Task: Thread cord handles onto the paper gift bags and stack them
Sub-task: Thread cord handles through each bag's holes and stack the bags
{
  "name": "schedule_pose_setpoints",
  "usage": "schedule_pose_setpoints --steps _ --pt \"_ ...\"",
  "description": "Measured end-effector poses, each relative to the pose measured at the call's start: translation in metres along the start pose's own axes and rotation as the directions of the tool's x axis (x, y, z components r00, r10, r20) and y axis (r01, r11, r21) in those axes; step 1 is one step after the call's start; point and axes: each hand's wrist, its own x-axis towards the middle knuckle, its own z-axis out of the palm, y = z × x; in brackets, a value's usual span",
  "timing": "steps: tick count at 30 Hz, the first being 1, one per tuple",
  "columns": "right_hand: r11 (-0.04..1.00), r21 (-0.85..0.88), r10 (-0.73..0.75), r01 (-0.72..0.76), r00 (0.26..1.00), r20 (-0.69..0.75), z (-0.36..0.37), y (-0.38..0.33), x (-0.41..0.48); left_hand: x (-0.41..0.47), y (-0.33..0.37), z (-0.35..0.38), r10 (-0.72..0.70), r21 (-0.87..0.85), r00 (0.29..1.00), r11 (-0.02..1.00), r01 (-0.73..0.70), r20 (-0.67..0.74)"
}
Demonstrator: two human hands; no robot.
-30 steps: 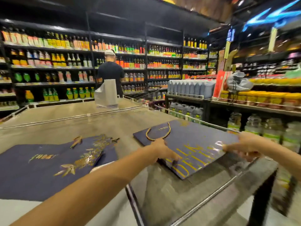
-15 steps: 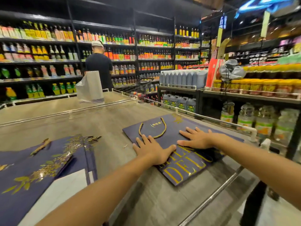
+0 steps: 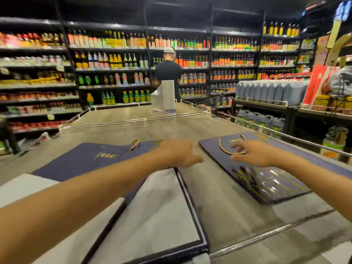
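Shop: shelves [image 3: 133, 60] of bottled goods

Bottle shelves [image 3: 118, 60] behind a standing person [image 3: 168, 72].

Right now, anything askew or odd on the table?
Nothing spilled or torn. The left pile is fanned rather than squared, and the right bag lies at an angle to the table rail.

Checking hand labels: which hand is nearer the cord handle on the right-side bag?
Right. The right hand is over the cord handle, fingers at its loop. The left hand is off to its left, by the other bags.
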Motion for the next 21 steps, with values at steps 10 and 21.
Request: schedule_pose_setpoints --steps 10,21 --pt "0.928 0.164 -0.332 0.334 0.942 -0.040 0.041 -0.171 0.028 -0.107 -0.088 0.022 -0.286 -0.005 0.956 0.958 0.287 -0.056" --pt "0.665 0.737 -0.028 0.121 0.990 -0.138 0.047 -0.221 0.052 -0.126 -0.091 0.037 -0.332 -0.074 0.936 0.943 0.326 -0.116"
